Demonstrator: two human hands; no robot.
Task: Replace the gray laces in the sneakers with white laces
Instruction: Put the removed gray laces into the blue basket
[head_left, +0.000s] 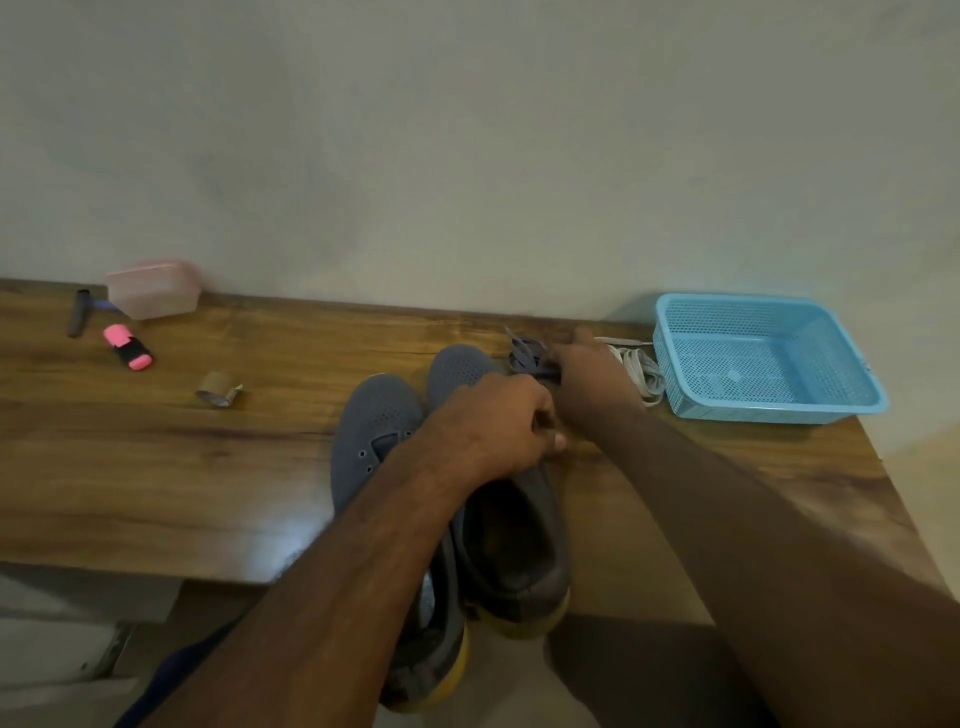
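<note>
Two gray sneakers with yellow soles lie side by side on the wooden table, toes pointing away. The left sneaker (376, 431) shows bare eyelets. My left hand (498, 426) grips the upper of the right sneaker (511, 540) near its tongue. My right hand (592, 382) reaches past the toes and holds a bundle of gray laces (524, 353) just above the table. A pile of white laces (641, 371) lies right behind that hand, beside the basket.
A light blue plastic basket (769, 410) stands at the table's right end. At the far left are a pink container (153, 291), a pink highlighter (127, 353), a dark pen (79, 312) and a tape roll (217, 388). A wall runs behind the table.
</note>
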